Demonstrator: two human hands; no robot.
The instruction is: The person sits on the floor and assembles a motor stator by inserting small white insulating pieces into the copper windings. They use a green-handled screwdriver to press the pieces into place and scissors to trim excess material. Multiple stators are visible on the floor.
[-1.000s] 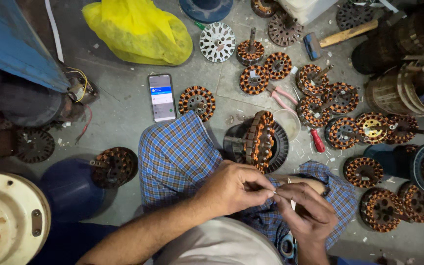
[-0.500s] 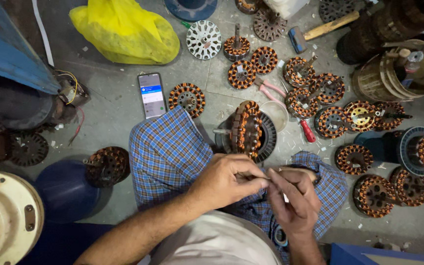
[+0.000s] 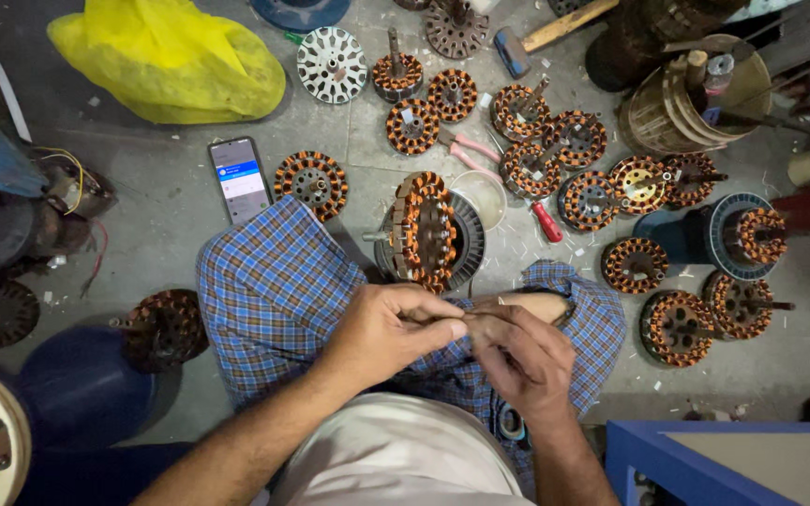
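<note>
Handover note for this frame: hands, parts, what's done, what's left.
Left hand: fingers pinched together over the lap, meeting the right hand; whatever is pinched is too small to tell.
Right hand: fingertips against the left hand's, same spot.
Parts: one copper-wound stator stands on edge on a dark round housing just ahead of the knees; about a dozen wound stators lie flat on the floor to the right; one bare steel core up top. Phone lit, red-handled pliers nearby.
Done: most cores show copper windings.
Left: bare core unwound.
</note>
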